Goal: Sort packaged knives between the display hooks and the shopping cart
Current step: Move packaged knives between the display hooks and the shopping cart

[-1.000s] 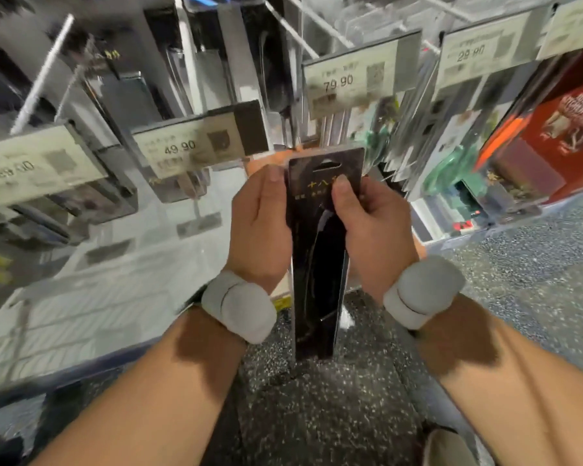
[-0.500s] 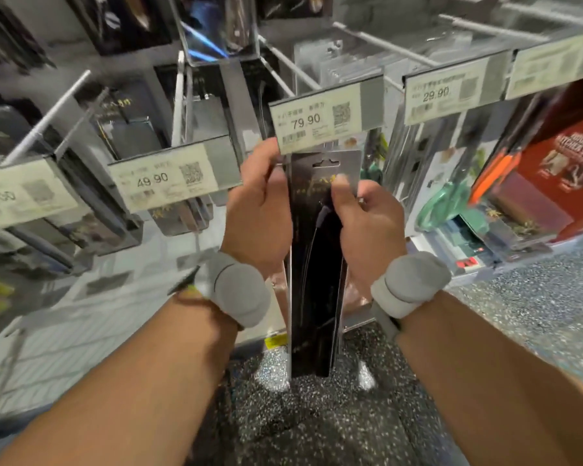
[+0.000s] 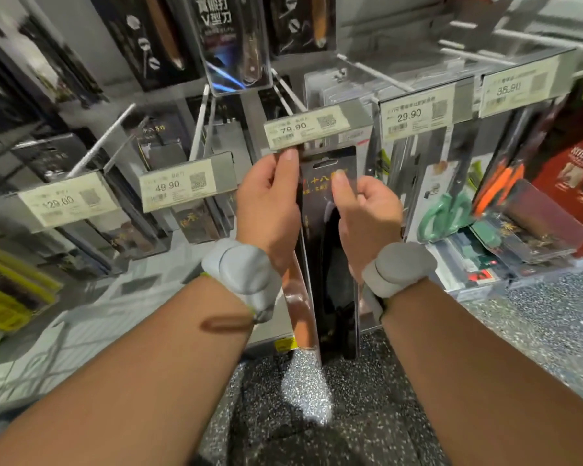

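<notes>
Both hands gripping black knife package [image 3: 330, 264], holding it upright just under 79.90 price tag [image 3: 305, 128]. Left hand [image 3: 266, 210] pinching package's left edge, thumb reaching up to tag's lower edge. Right hand [image 3: 367, 216] holding right edge, thumb pressing on front near hang slot. Package top sitting right at tag, in front of display hook [image 3: 374, 73]; whether slot is on hook, cannot tell.

Up goes the black knife package [image 3: 330, 250], lifted from below the tags until its hang slot sits right under the 79.90 price tag [image 3: 305, 127], the left hand [image 3: 270, 206] now reaching that tag's lower edge.
</notes>
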The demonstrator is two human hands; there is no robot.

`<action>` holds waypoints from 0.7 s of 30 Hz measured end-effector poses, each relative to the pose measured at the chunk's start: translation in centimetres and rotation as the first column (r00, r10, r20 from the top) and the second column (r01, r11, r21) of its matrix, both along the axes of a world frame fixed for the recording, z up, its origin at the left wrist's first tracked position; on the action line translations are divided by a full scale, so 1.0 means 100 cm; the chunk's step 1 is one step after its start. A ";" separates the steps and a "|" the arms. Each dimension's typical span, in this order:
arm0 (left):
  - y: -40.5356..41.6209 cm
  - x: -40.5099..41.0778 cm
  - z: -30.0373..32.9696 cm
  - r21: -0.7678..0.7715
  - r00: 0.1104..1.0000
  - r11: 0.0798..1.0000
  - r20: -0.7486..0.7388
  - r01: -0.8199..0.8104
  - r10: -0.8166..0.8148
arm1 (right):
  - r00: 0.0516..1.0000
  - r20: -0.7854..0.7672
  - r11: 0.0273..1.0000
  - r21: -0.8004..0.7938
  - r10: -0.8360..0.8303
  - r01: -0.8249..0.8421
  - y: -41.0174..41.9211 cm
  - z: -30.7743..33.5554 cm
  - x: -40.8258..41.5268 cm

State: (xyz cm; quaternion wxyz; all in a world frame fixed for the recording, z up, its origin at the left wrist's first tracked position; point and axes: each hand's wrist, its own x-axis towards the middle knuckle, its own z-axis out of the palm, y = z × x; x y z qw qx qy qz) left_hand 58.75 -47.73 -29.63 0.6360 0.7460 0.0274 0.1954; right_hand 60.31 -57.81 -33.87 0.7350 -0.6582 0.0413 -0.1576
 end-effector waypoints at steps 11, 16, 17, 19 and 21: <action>-0.006 0.012 0.006 0.110 0.904 0.933 -0.231 -0.344 0.361 | 0.990 0.144 1.000 0.019 -0.008 0.006 0.004 0.011 0.006; -0.005 0.010 0.016 0.100 0.867 0.935 -0.353 -0.340 0.353 | 0.982 0.189 1.000 -0.012 0.001 0.001 0.004 0.017 0.007; -0.005 0.010 0.017 0.105 0.865 0.937 -0.362 -0.334 0.349 | 0.982 0.191 1.000 -0.026 0.004 0.001 0.004 0.017 0.008; -0.005 0.010 0.018 0.108 0.867 0.940 -0.363 -0.325 0.341 | 0.980 0.200 0.998 -0.067 0.004 0.009 0.004 0.016 0.009; -0.005 0.012 0.019 0.125 0.863 0.939 -0.369 -0.322 0.345 | 0.978 0.207 0.995 -0.097 -0.005 0.026 0.004 0.015 0.012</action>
